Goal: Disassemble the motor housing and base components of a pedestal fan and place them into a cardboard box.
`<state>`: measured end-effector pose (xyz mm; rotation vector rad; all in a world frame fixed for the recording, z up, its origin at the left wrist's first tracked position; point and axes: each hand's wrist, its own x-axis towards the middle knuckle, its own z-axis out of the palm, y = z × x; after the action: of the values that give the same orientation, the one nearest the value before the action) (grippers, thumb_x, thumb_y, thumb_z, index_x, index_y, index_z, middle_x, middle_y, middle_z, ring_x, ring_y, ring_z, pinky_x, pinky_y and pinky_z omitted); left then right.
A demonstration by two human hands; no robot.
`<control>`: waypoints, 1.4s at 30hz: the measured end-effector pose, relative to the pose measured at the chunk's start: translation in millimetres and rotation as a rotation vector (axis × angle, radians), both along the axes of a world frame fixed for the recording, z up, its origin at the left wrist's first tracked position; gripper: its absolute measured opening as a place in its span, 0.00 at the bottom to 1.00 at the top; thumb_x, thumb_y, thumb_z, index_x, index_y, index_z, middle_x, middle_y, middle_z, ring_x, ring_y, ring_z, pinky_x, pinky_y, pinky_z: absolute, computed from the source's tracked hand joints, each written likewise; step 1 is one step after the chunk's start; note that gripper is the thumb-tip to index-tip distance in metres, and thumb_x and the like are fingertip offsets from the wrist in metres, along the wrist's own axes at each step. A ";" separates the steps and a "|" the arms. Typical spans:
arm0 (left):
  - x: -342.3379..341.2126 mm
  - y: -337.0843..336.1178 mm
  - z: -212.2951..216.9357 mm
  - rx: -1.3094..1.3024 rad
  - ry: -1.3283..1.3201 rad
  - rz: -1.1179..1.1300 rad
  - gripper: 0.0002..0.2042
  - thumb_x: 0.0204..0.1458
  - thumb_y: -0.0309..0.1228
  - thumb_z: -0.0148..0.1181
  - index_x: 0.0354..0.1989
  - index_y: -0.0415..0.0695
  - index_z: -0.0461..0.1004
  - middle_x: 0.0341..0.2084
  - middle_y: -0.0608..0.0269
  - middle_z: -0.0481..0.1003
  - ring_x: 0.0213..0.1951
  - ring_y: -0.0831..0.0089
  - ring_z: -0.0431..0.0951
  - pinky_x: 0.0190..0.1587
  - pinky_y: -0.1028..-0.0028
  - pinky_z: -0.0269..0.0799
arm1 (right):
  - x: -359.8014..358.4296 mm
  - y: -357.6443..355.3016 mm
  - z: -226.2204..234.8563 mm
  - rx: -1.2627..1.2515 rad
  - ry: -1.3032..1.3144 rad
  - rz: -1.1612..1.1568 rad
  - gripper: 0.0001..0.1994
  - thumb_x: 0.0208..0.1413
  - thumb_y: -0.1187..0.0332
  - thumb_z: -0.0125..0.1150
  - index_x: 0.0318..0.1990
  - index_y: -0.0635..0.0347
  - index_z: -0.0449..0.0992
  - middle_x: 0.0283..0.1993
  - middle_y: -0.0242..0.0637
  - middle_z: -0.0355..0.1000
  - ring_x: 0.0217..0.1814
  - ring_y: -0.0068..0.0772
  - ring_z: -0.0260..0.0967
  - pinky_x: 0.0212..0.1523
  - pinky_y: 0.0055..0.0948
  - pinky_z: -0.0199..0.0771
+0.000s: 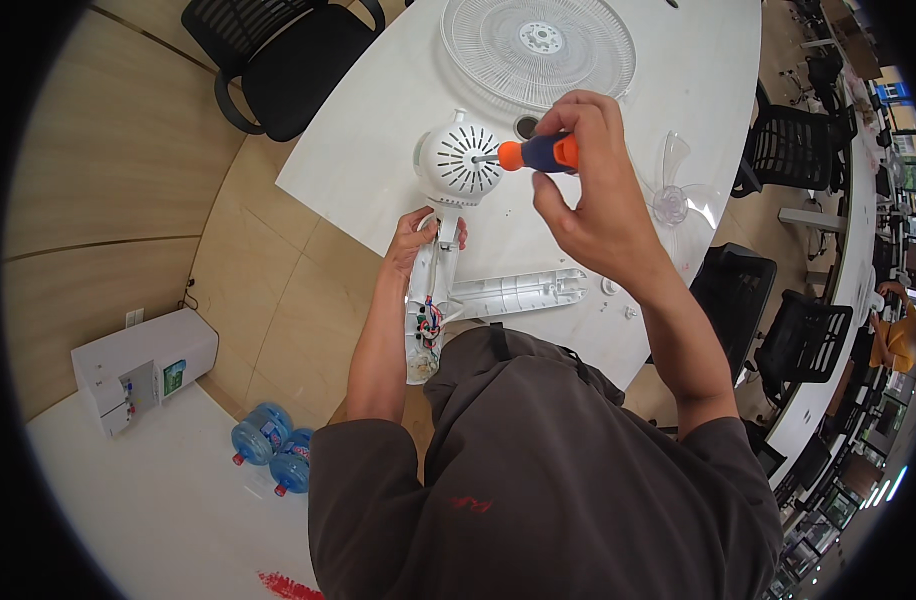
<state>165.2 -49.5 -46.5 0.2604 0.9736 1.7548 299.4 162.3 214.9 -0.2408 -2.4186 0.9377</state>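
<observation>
A screwdriver [538,153] with an orange and dark blue handle is gripped by the fingers of my right hand [595,185]. Its shaft points left, with the tip at the middle of the slotted cover of a white fan motor housing [461,160]. Below the housing, my left hand [414,240] is wrapped round the neck of the white fan stand [433,280]. The stand lies open along its length, and coloured wires [431,318] show inside its lower end. Beside it rests a long white cover piece [523,292]. Whether the tip sits in a screw cannot be made out.
A round white fan grille [540,45] lies at the table's far side. Right of my right hand are clear fan blades [670,203] and small loose parts [630,312]. Black chairs [303,65] stand round the white table [363,150]; blue water bottles [262,430] are at lower left.
</observation>
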 end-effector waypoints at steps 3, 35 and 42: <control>-0.3 0.9 -0.3 -0.001 -0.010 -0.006 0.29 0.47 0.39 0.71 0.50 0.27 0.70 0.38 0.45 0.78 0.37 0.57 0.81 0.41 0.60 0.79 | 0.7 -1.9 -0.1 -0.058 -0.040 -0.043 0.18 0.54 0.75 0.61 0.50 0.64 0.64 0.48 0.49 0.62 0.39 0.45 0.73 0.40 0.36 0.74; -0.8 0.2 -2.3 0.011 0.003 0.005 0.28 0.49 0.38 0.69 0.50 0.27 0.70 0.38 0.45 0.78 0.36 0.58 0.81 0.40 0.61 0.79 | -1.6 -3.0 1.9 -0.106 -0.094 0.004 0.19 0.53 0.72 0.65 0.49 0.66 0.64 0.51 0.49 0.59 0.41 0.47 0.73 0.42 0.38 0.75; 0.9 0.7 2.0 -0.002 -0.002 0.008 0.29 0.47 0.39 0.70 0.50 0.27 0.70 0.38 0.46 0.78 0.37 0.58 0.81 0.41 0.61 0.79 | -1.6 -2.7 1.5 -0.147 -0.167 -0.068 0.16 0.52 0.76 0.61 0.48 0.65 0.65 0.48 0.47 0.61 0.40 0.45 0.72 0.42 0.37 0.75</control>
<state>166.1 -48.8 -44.5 0.2534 0.9763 1.7612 297.8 159.7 216.4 -0.4684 -2.4759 1.1047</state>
